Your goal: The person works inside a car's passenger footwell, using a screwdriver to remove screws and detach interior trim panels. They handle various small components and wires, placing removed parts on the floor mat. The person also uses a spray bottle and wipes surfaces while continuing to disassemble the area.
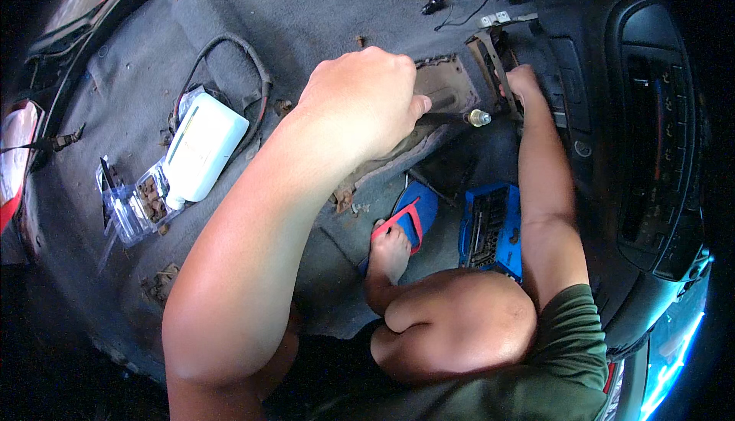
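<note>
My left hand (364, 96) is closed in a fist, its thumb against a dark bar (445, 117) that ends in a shiny, socket-like metal tip (478, 118). The far part of the bar is hidden inside the fist. My right hand (521, 84) is curled in beside an upright metal bracket (496, 65) at the console. Its fingers are mostly behind the bracket, and what they grip cannot be made out. Between the hands, a square plate-like opening (458, 84) shows bare, dirty metal framed by cut carpet.
A white plastic bottle (205, 149) lies by clear bags of rusty bolts (149, 199) and a black cable loop (256, 61). A blue socket case (505, 226) lies open near my knee, by a blue-and-red flip-flop (417, 210). The dashboard (651, 153) borders the right side.
</note>
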Demonstrator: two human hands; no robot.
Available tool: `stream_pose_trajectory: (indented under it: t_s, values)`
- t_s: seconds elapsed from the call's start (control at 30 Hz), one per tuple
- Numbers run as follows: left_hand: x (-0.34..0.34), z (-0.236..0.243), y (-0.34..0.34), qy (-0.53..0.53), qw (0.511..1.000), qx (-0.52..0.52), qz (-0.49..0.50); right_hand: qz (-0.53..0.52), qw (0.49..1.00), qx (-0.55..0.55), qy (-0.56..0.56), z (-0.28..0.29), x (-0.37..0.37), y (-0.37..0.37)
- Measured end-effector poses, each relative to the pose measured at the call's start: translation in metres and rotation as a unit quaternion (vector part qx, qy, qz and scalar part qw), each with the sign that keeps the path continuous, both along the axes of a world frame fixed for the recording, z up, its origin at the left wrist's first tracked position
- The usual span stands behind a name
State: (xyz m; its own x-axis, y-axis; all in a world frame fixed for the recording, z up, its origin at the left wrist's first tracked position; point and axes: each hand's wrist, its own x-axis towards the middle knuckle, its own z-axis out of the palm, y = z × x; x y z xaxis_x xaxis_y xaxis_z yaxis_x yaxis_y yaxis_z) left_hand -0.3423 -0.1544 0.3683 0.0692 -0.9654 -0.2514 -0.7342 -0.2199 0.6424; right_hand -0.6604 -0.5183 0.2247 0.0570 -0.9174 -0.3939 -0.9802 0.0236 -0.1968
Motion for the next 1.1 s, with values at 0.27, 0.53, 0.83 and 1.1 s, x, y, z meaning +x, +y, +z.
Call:
stream_pose_trajectory:
  t_s: [0.27, 0.53, 0.83, 1.1]
  values:
    - [0.001, -0.002, 0.001, -0.001, 1.000, -0.005, 0.001, 0.083, 0.991, -0.102, 0.009, -0.026, -0.020, -0.028]
    - [0.001, -0.002, 0.002, 0.002, 1.000, 0.014, 0.007, 0.061, 0.995, -0.083, 0.016, -0.013, -0.003, -0.016]
    - [0.000, -0.003, 0.002, 0.003, 1.000, 0.001, 0.003, 0.159, 0.984, -0.046, 0.068, -0.017, -0.009, -0.028]
    - [0.001, -0.004, 0.000, 0.001, 1.000, 0.007, -0.005, -0.006, 1.000, -0.009, 0.010, 0.022, 0.023, 0.014]
